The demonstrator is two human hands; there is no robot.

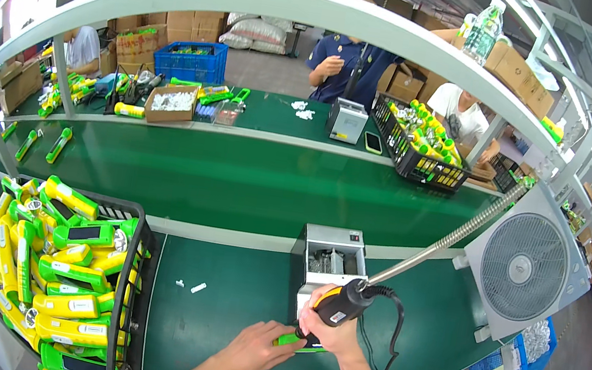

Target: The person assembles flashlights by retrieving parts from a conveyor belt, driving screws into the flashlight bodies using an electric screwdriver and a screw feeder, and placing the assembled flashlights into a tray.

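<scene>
My right hand point(332, 333) is wrapped round a black and yellow electric screwdriver point(344, 305), tilted over the bench, with its cable trailing to the right. My left hand point(255, 347) lies low on the green bench, its fingers closed on a green flashlight point(290, 340), mostly covered by both hands. The screwdriver's tip is hidden behind my right hand, close to the flashlight. Just beyond stands a grey screw feeder box point(304, 293) with small metal parts in its open top. At the left, a black crate point(139, 269) is heaped with yellow and green flashlights point(73, 305).
A coiled metal hose point(448, 240) slants from the screwdriver toward a grey fan point(521, 268) at the right. Small white pieces point(199, 288) lie on the bench. Beyond runs a green conveyor belt point(258, 183) with several flashlights; co-workers point(348, 66) are on its far side.
</scene>
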